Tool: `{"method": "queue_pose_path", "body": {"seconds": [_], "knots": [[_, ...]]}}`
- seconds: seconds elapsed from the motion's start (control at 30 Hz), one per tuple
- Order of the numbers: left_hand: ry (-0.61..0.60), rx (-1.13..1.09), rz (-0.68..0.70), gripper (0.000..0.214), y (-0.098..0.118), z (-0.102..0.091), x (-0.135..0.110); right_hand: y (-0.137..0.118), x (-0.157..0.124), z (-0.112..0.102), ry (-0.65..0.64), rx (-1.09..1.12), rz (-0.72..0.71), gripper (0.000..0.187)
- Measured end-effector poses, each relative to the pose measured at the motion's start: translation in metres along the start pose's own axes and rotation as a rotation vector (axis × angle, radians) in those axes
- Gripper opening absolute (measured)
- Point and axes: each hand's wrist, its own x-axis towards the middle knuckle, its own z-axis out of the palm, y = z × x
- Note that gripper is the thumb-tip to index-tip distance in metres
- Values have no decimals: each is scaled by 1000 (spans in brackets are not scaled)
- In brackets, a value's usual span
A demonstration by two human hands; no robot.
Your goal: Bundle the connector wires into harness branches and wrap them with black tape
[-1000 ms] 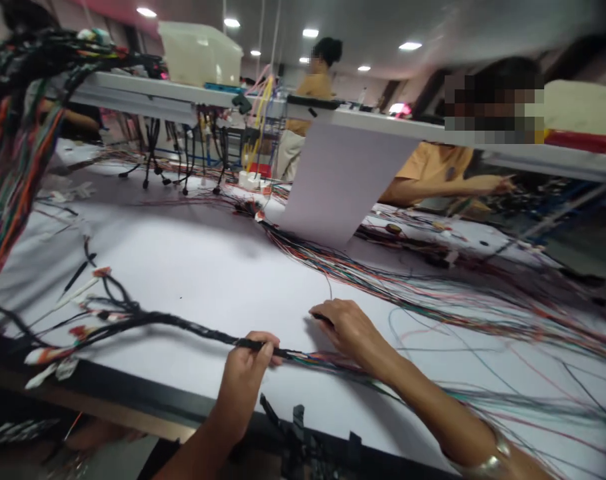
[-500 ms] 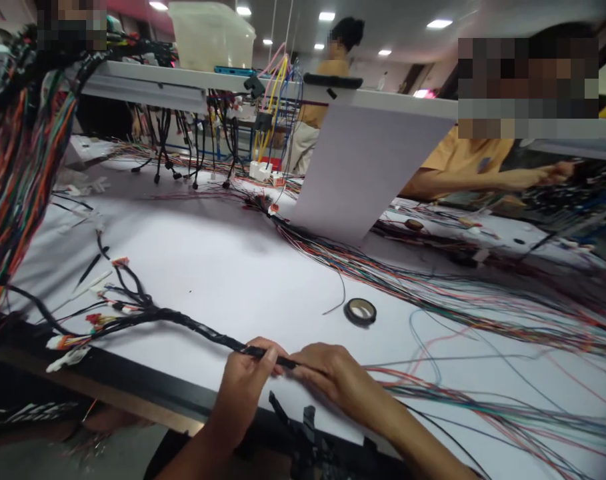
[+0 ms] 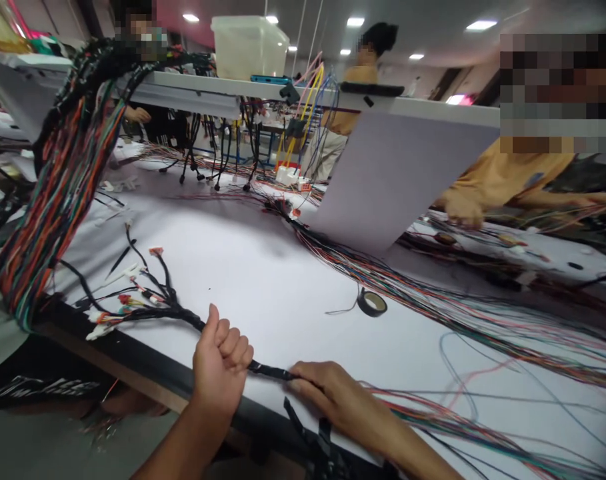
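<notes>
A black-taped wire harness (image 3: 175, 311) runs along the near edge of the white table (image 3: 243, 267). My left hand (image 3: 221, 367) is closed in a fist around its taped trunk. Just to the right, my right hand (image 3: 340, 402) pinches the same bundle where the tape ends and loose coloured wires (image 3: 433, 427) fan out. The harness's left end splits into short branches with small connectors (image 3: 127, 303). A roll of black tape (image 3: 371, 303) lies flat on the table beyond my right hand.
A thick hanging bundle of coloured wires (image 3: 57, 180) drapes at left from an overhead rail (image 3: 193, 90). Many long wires (image 3: 483, 313) cross the table at right. A white sheet (image 3: 393, 177) hangs from the rail. Other people in yellow shirts work across the table. A black clamp (image 3: 317, 447) sits on the near edge.
My right hand left the tape roll on the table and came back to the bundle beside my left hand. My left hand turned into a full fist around the trunk. The view shifted left.
</notes>
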Motion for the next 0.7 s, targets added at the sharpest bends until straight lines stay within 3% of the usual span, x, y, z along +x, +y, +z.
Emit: {"method": "queue_pose_path", "body": {"seconds": [0.1, 0.17, 0.23, 0.33, 0.43, 0.57, 0.7], "knots": [[-97, 38, -28, 46, -2, -8, 0, -7, 7, 3, -15, -21, 7, 23], [-123, 83, -59, 31, 3, -13, -1, -14, 19, 7, -2, 13, -53, 21], [-56, 89, -42, 19, 16, -17, 0, -23, 36, 15, 1, 51, -129, 22], [58, 29, 59, 24, 45, -24, 4, -38, 60, 31, -13, -4, -134, 26], [10, 11, 103, 26, 67, -26, 3, -48, 68, 44, 29, -208, -78, 29], [-31, 105, 90, 28, 60, -20, -12, -49, 40, 39, 88, -408, -65, 29], [-151, 214, -26, 10, 24, -10, -41, -40, -26, 23, 79, -360, -61, 32]]}}
